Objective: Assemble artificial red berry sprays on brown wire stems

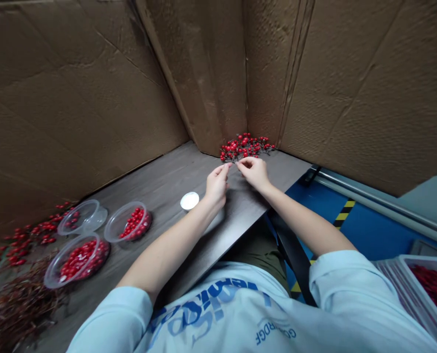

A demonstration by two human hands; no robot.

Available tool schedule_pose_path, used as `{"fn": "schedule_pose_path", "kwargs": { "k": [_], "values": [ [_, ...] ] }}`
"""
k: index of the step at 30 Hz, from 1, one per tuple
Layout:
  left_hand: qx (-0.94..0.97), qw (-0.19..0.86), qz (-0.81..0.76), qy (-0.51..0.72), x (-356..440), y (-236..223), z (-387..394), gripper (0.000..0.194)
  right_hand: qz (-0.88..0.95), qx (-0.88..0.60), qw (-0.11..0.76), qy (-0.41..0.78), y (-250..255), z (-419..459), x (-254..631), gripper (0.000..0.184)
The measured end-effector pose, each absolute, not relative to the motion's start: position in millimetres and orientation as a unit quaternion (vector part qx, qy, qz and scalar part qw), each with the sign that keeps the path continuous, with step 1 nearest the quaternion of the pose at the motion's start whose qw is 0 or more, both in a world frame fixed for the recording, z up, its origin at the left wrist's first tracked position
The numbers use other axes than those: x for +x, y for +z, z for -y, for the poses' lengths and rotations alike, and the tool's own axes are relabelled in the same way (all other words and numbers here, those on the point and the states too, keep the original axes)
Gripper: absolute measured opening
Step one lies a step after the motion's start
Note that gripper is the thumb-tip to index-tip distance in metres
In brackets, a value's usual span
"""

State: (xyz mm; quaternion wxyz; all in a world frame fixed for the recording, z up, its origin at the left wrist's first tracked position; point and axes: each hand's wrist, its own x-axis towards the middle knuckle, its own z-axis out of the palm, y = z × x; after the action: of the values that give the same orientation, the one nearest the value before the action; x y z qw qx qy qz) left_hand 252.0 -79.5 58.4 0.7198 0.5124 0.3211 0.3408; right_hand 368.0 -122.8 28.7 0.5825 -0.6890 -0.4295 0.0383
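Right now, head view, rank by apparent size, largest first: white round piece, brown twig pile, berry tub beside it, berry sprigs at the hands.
1. Twig pile, even cut off by the frame
2. Berry tub
3. Berry sprigs
4. White round piece

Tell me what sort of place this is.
Probably a handwork station in a workshop or factory: plastic tubs of loose red berries stand on the table, cardboard panels screen it, and yellow-and-black striped tape marks what looks like a blue floor.
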Motion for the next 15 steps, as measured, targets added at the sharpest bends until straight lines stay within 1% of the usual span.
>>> {"fn": "schedule_pose_path", "kwargs": {
  "k": [4, 8, 10, 12, 15],
  "values": [
    [0.529, 0.725, -0.334, 0.288, 261, 39, 86, 0.018, 0.428, -0.784, 0.45, -0.026, 20, 116, 392, 0.023],
    [0.559, 0.71, -0.343, 0.256, 269, 18, 93, 0.019, 0.406, -0.867, 0.289, -0.02, 9, 112, 396, 0.026],
    [0.584, 0.692, -0.338, 0.257, 271, 7, 94, 0.018, 0.402, -0.881, 0.248, -0.013, 5, 110, 395, 0.027],
    [0.603, 0.673, -0.327, 0.277, 273, -4, 93, 0.02, 0.405, -0.884, 0.232, -0.012, 3, 108, 394, 0.027],
    [0.683, 0.597, -0.281, 0.313, 278, -16, 87, 0.023, 0.408, -0.89, 0.203, -0.008, 4, 106, 392, 0.027]
  ]
}}
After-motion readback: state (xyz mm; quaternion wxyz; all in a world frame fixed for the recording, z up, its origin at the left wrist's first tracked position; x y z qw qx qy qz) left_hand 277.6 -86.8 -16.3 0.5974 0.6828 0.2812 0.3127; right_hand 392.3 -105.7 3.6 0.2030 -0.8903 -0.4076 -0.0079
